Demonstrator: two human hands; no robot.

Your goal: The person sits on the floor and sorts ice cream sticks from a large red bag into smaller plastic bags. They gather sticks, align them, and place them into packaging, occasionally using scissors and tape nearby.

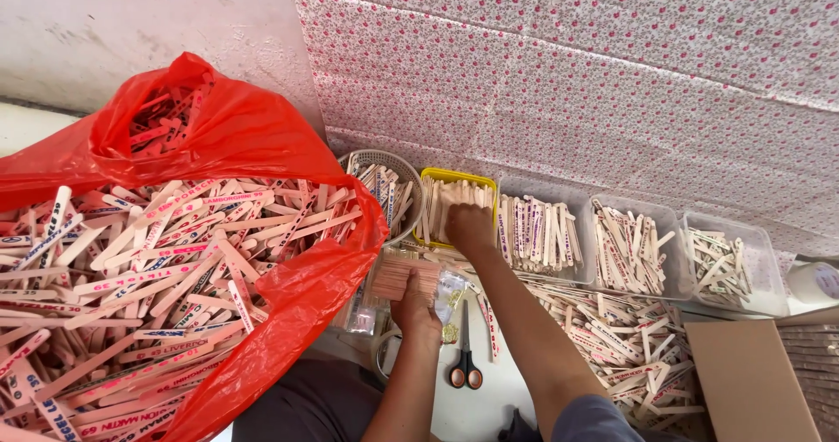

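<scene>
1. A big red plastic bag (262, 145) lies open on the left, heaped with printed wooden sticks (157, 267); its left and lower parts run out of the frame.
2. Along the flowered cloth (612, 75) stands a row of containers: a round grey mesh basket (384, 161), a yellow rectangular basket (456, 178) and three clear plastic tubs (544, 193), (636, 210), (738, 232), each holding wooden sticks.
3. The right hand (469, 228) reaches into the yellow basket, fingers curled down among its sticks; whether they grip any is not visible.
4. The left hand (415, 307) is closed on a packed stack of plain sticks (404, 276), held just in front of the baskets.
5. Black-handled scissors (464, 355) lie on the white surface between the forearms, beside a small clear bag (450, 289) whose contents are hard to make out.
6. More sticks (612, 337) lie loose before the tubs, next to a brown cardboard sheet (747, 376) cut off at the bottom edge.
7. A white roll (814, 280) is partly cropped at the right.
</scene>
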